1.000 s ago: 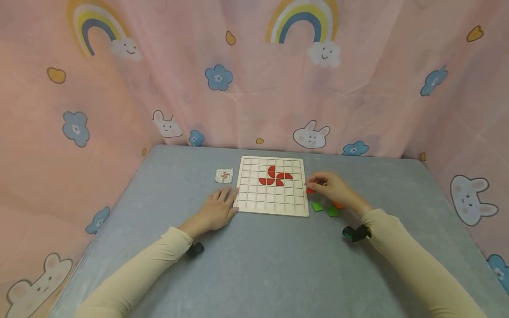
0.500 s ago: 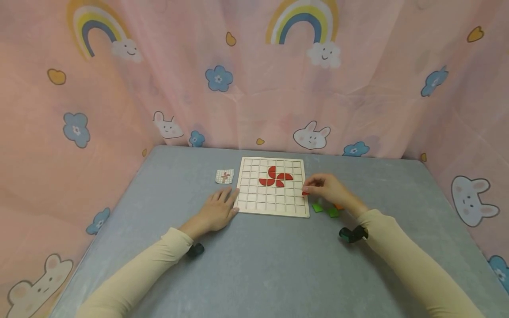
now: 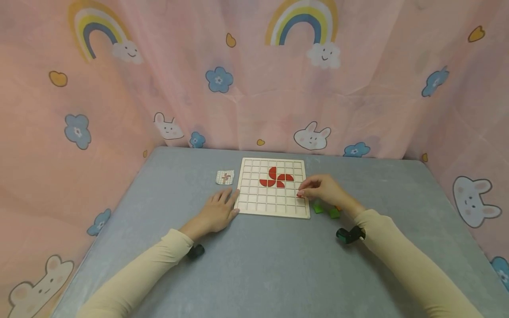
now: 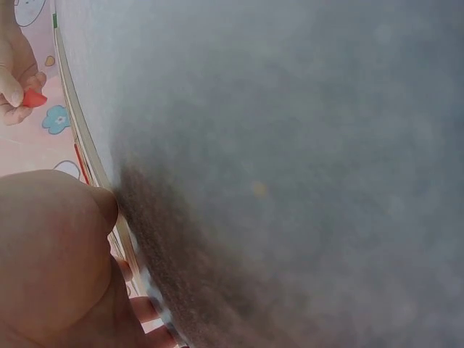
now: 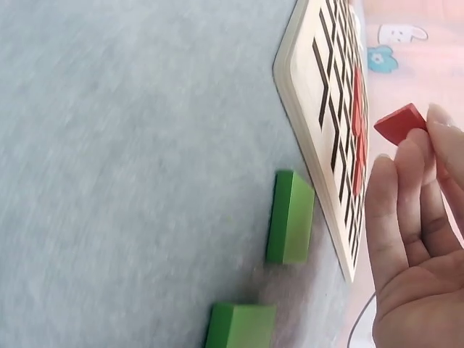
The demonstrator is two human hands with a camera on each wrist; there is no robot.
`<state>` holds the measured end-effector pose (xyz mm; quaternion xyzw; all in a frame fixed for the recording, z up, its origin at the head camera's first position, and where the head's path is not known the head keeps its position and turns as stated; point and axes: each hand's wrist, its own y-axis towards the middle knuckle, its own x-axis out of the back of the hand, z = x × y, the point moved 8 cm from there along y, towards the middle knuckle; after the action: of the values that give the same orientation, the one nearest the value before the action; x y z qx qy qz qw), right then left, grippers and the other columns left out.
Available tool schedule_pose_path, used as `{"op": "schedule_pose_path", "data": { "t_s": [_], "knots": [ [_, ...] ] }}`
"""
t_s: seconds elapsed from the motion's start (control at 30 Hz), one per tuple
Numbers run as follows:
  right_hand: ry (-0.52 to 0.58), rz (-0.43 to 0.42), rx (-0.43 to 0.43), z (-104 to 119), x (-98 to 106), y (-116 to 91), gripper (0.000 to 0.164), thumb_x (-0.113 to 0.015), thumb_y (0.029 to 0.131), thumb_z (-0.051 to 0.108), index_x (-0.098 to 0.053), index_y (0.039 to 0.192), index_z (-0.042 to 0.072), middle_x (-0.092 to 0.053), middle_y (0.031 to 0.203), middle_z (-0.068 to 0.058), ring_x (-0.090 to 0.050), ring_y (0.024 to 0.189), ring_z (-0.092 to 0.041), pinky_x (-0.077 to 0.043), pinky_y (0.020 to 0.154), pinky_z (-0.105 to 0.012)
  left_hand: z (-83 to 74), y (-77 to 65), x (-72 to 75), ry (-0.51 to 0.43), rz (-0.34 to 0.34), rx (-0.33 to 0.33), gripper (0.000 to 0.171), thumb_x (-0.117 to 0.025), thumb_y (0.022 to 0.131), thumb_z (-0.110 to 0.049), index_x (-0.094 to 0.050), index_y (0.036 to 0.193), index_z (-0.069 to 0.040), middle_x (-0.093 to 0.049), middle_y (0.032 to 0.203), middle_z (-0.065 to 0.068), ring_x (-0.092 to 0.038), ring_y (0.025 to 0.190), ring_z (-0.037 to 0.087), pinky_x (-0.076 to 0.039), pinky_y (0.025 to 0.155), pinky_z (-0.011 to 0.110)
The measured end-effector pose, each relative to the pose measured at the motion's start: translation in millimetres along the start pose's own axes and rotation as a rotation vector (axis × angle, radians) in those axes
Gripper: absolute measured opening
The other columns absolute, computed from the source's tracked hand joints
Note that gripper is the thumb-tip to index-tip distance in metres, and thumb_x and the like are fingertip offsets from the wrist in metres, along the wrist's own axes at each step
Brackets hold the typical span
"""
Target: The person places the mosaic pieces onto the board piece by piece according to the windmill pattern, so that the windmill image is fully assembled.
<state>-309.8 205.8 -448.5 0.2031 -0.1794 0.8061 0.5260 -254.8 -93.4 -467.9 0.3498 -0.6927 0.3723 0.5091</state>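
My right hand [image 3: 325, 190] pinches a red wooden tile [image 5: 400, 123] between thumb and fingertips. It holds the tile above the right border of the square wooden grid board [image 3: 262, 204]. In the right wrist view the tile shows straight edges and one curved side. Several red quarter-round tiles [image 3: 272, 172] lie in the board's upper middle cells, forming a pinwheel. My left hand [image 3: 216, 212] lies palm down at the board's left edge, fingers extended, with thumb and fingertips touching the border.
A small card [image 3: 225, 177] printed with a grid and a red pinwheel lies left of the board. Green square blocks [image 3: 334, 213] and an orange piece [image 3: 338, 208] sit to the right, under my right forearm. A patterned pink curtain [image 3: 254, 97] surrounds the grey table [image 3: 254, 265].
My right hand has moved left with the red tile, from beside the board to over its right border. The left hand and the tiles on the board have stayed put.
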Motion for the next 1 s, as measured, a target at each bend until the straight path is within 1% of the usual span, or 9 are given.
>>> {"op": "schedule_pose_path", "data": {
  "t_s": [0.13,0.2,0.4,0.5,0.63,0.73,0.83,0.87,1.0],
  "knots": [
    [-0.018,0.008,-0.006,1.3,-5.2,3.2,0.018,-0.081,0.096,0.019,-0.08,0.107,0.004,-0.077,0.105,-0.007,-0.064,0.089,-0.018,-0.053,0.077,-0.026,-1.0,-0.4,1.1,0.002,-0.012,-0.002,0.064,-0.044,0.115,-0.032,-0.025,0.167,0.001,-0.027,0.169,0.03,-0.028,0.155,0.049,-0.027,0.123,0.063],
    [-0.024,0.006,-0.007,2.1,-8.5,5.4,0.017,-0.081,0.097,0.018,-0.08,0.107,0.004,-0.077,0.103,-0.007,-0.063,0.088,-0.017,-0.053,0.075,-0.025,-0.9,-0.6,1.4,-0.001,-0.013,-0.002,0.064,-0.044,0.115,-0.032,-0.025,0.167,0.001,-0.027,0.169,0.03,-0.028,0.154,0.049,-0.027,0.123,0.063],
    [-0.054,-0.036,0.007,9.2,-17.8,13.6,0.014,-0.079,0.098,0.02,-0.08,0.099,0.005,-0.076,0.096,-0.006,-0.058,0.085,-0.019,-0.048,0.071,-0.027,0.5,-0.8,0.7,-0.008,-0.013,0.001,0.064,-0.044,0.115,-0.032,-0.024,0.167,0.0,-0.026,0.169,0.03,-0.028,0.155,0.049,-0.027,0.123,0.064],
    [-0.053,-0.057,0.006,11.8,-23.3,19.3,0.014,-0.08,0.098,0.02,-0.081,0.098,0.006,-0.076,0.096,-0.006,-0.059,0.085,-0.018,-0.048,0.07,-0.026,0.6,-0.6,0.5,-0.012,-0.016,-0.002,0.064,-0.044,0.115,-0.032,-0.025,0.167,0.0,-0.026,0.169,0.03,-0.028,0.155,0.049,-0.027,0.123,0.064],
    [-0.048,-0.073,-0.006,13.8,-30.5,26.6,0.015,-0.081,0.097,0.019,-0.082,0.101,0.005,-0.078,0.098,-0.007,-0.061,0.084,-0.017,-0.05,0.069,-0.027,0.1,-0.9,0.1,-0.027,-0.018,-0.011,0.063,-0.046,0.115,-0.03,-0.027,0.166,0.002,-0.028,0.168,0.031,-0.029,0.154,0.05,-0.027,0.123,0.064],
    [-0.077,-0.096,-0.003,15.9,-32.3,31.3,0.014,-0.081,0.096,0.018,-0.083,0.1,0.005,-0.078,0.099,-0.008,-0.062,0.085,-0.018,-0.051,0.071,-0.027,-0.7,-1.1,0.5,-0.031,-0.029,-0.021,0.062,-0.046,0.115,-0.028,-0.028,0.165,0.003,-0.028,0.167,0.032,-0.029,0.153,0.051,-0.027,0.122,0.065],
    [-0.117,-0.111,0.025,18.7,-32.5,35.7,0.014,-0.081,0.096,0.018,-0.084,0.099,0.005,-0.079,0.1,-0.009,-0.061,0.087,-0.016,-0.05,0.073,-0.027,-0.7,-0.5,0.9,-0.026,-0.042,-0.022,0.062,-0.045,0.115,-0.028,-0.028,0.165,0.003,-0.029,0.167,0.032,-0.03,0.153,0.051,-0.027,0.122,0.065],
    [-0.116,-0.11,0.027,19.2,-32.7,36.4,0.014,-0.081,0.096,0.017,-0.083,0.099,0.004,-0.079,0.1,-0.01,-0.061,0.084,-0.017,-0.05,0.072,-0.027,-0.3,0.1,0.7,-0.024,-0.044,-0.022,0.062,-0.045,0.115,-0.028,-0.028,0.165,0.003,-0.029,0.167,0.032,-0.03,0.153,0.051,-0.027,0.122,0.065],
    [-0.085,-0.1,0.031,19.2,-33.1,38.2,0.014,-0.079,0.097,0.014,-0.082,0.101,0.001,-0.078,0.098,-0.012,-0.061,0.073,-0.016,-0.051,0.064,-0.027,3.3,2.8,-4.6,0.005,-0.013,-0.008,0.064,-0.041,0.116,-0.032,-0.022,0.168,-0.001,-0.024,0.17,0.03,-0.026,0.155,0.05,-0.025,0.124,0.063]
  ]
}}
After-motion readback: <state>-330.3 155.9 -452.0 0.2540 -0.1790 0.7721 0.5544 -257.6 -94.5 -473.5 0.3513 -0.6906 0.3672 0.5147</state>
